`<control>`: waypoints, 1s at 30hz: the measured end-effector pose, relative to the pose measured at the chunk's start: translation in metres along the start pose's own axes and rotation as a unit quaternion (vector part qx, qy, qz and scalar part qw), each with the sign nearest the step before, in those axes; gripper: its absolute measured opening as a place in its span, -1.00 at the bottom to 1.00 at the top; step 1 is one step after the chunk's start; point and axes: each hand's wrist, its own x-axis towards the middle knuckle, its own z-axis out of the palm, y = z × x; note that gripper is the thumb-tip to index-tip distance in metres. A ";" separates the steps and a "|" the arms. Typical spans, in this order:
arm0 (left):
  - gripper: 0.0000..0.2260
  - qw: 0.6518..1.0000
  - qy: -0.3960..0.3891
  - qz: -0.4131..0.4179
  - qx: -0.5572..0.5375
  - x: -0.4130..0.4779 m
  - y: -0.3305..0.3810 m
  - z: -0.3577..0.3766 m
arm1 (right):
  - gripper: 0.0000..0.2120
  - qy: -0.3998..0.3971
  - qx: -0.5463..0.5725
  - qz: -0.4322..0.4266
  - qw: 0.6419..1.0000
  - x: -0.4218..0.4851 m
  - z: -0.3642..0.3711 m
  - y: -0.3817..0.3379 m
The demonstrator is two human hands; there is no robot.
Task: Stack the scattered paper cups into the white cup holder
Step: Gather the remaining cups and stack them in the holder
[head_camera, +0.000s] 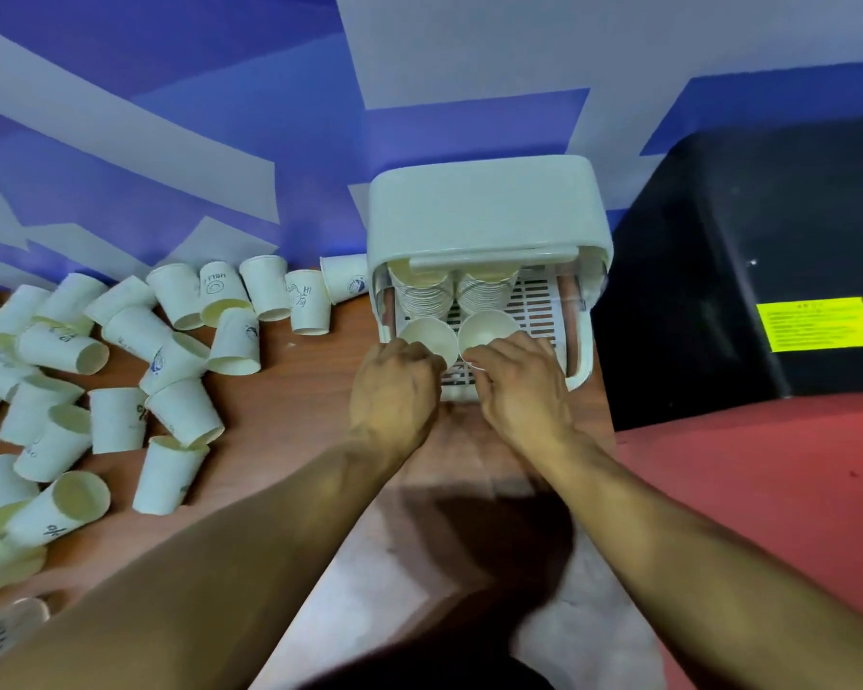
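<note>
- Bare forearms (230, 555) reach in from the lower edge
- Left hand (394, 385) curls round the rim of the left cup stack (427, 336)
- Right hand (521, 385) pinches the right cup stack (489, 327)
- Both stacks lie inside the white cup holder (484, 206)
- Loose paper cups (120, 371) litter the wooden table (295, 390), left

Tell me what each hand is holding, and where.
Left hand pinches the left front cup by its near rim; right hand pinches the right front cup by its near rim.

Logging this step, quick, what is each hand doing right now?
Left hand: grips the left cup in the white cup holder.
Right hand: grips the right cup beside it.
</note>
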 end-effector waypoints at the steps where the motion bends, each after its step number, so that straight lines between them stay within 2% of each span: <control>1: -0.94 1.000 -0.005 0.001 0.002 0.002 -0.001 0.004 | -0.80 -0.005 0.002 0.001 1.000 0.000 0.004 0.002; 8: -0.93 0.999 -0.028 0.009 -0.022 0.010 -0.005 0.025 | -0.79 -0.068 0.014 0.023 0.997 0.001 0.023 0.012; 14: -0.93 0.997 -0.042 -0.002 -0.067 0.011 -0.008 0.036 | -0.89 -0.110 0.016 0.057 0.992 0.000 0.033 0.013; 20: -0.80 0.993 -0.054 -0.011 -0.107 0.008 -0.010 0.037 | -0.83 -0.111 0.015 0.073 0.991 0.002 0.034 0.005; 30: -0.77 0.992 -0.036 -0.029 -0.119 -0.009 -0.014 0.016 | -0.78 -0.081 -0.018 0.089 0.993 0.003 0.021 -0.014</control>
